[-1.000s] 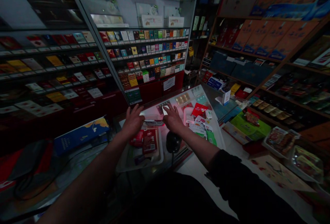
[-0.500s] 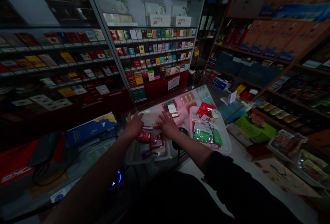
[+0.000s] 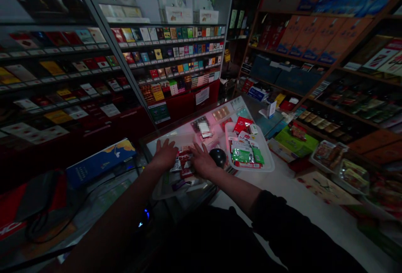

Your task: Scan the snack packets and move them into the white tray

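Note:
My left hand [image 3: 165, 154] lies flat with fingers spread over the far left part of a white tray [image 3: 166, 189] on the glass counter. My right hand [image 3: 202, 162] rests open on the tray's right side, fingers stretched toward several small red and white packets [image 3: 184, 162] lying between the two hands. Neither hand grips anything that I can see. A black round scanner [image 3: 217, 156] stands just right of my right hand.
A second white tray [image 3: 266, 162] with green and red packets sits to the right. A phone [image 3: 204, 128] lies farther back on the counter. Cigarette shelves [image 3: 176, 55] fill the back wall. A blue carton [image 3: 100, 162] lies at left; goods racks stand at right.
Both hands have drawn back toward me and lowered onto the tray's packets. The view has shifted slightly.

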`<state>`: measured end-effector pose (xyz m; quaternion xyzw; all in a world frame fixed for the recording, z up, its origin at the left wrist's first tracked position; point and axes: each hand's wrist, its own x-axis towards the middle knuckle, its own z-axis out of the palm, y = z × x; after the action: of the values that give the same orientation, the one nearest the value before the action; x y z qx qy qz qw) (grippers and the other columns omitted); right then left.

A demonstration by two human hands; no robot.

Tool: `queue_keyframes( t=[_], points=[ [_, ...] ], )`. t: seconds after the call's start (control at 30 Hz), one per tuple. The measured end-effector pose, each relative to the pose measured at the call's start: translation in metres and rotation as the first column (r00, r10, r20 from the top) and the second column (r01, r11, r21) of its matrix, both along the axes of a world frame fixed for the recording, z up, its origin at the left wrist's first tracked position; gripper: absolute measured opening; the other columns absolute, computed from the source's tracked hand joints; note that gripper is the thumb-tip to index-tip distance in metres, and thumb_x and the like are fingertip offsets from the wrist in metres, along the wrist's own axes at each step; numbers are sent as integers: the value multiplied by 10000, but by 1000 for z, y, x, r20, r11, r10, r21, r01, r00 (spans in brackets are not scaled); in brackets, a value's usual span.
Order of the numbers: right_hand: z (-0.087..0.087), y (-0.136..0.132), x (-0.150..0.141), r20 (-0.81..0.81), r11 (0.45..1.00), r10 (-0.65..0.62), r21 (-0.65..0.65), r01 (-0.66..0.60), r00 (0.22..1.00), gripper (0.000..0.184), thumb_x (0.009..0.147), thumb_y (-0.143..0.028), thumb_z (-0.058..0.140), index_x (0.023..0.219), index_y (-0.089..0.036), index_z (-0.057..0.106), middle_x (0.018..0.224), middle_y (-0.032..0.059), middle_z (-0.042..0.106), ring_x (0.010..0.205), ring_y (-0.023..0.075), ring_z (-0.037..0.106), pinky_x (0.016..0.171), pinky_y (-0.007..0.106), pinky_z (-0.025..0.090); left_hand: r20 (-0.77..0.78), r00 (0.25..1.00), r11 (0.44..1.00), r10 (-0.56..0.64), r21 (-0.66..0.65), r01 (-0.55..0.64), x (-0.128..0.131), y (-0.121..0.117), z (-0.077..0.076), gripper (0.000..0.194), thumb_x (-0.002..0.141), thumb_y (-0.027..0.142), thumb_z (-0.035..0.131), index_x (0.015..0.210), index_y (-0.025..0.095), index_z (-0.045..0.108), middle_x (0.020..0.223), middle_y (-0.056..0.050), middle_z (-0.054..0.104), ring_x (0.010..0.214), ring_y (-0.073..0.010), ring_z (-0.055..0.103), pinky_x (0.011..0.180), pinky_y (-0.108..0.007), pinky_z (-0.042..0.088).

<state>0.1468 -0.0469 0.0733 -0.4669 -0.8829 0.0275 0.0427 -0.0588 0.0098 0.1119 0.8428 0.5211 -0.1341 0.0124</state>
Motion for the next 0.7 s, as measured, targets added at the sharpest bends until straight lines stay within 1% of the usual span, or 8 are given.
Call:
queue_keyframes(
  t=[0.1,0.2,0.33,0.4,0.47,0.53,0.7],
  points=[
    [4,-11,-2,-42,996,-84,16,85,996,367,1018,-244,530,1326,-116,684,1658,198,412,1610,402,208,1298,660,152,21,999,998,-25,50,24,8,-4,2,522,881,172,592,1400,186,647,1640,-176,463,1583,-443,272,1242,-759,149],
    [8,-22,-3,-86,983,-182,22,184,980,409,1032,-237,503,1405,-116,621,1661,197,409,1614,386,201,1303,641,142,52,998,994,-36,100,31,12,-8,1,520,907,197,571,1424,185,628,1651,-173,451,1582,-445,271,1241,-765,148],
    [13,-36,-1,-151,955,-293,7,297,944,499,1016,-245,541,1505,-145,534,1664,183,414,1621,392,168,1298,653,124,115,992,983,-50,179,29,15,-14,-4,511,941,330,583,1428,181,620,1640,-189,460,1571,-467,280,1228,-765,188],
    [17,-43,2,-184,935,-348,-1,354,919,519,994,-258,587,1501,-158,539,1669,184,407,1621,399,165,1292,661,130,155,986,976,-68,214,34,18,-20,-7,541,931,378,607,1434,177,614,1633,-203,463,1561,-480,291,1219,-770,199],
    [20,-50,8,-211,912,-402,-2,410,891,511,967,-278,639,1461,-166,576,1672,192,399,1618,404,173,1288,663,140,189,978,969,-92,245,44,24,-27,-8,569,905,360,633,1443,179,603,1634,-206,461,1557,-480,298,1218,-771,193],
    [23,-57,17,-227,890,-443,7,456,867,505,942,-295,683,1423,-162,603,1671,199,397,1615,410,182,1287,659,144,216,970,965,-116,256,58,33,-36,-5,600,874,320,652,1455,184,589,1633,-203,462,1555,-476,307,1215,-770,203],
    [23,-73,51,-250,846,-514,9,533,820,585,892,-334,767,1426,-163,597,1682,189,380,1617,409,175,1293,649,142,251,960,963,-124,262,56,67,-59,9,621,844,283,658,1448,157,588,1621,-221,471,1542,-482,332,1202,-757,252]
  ],
)
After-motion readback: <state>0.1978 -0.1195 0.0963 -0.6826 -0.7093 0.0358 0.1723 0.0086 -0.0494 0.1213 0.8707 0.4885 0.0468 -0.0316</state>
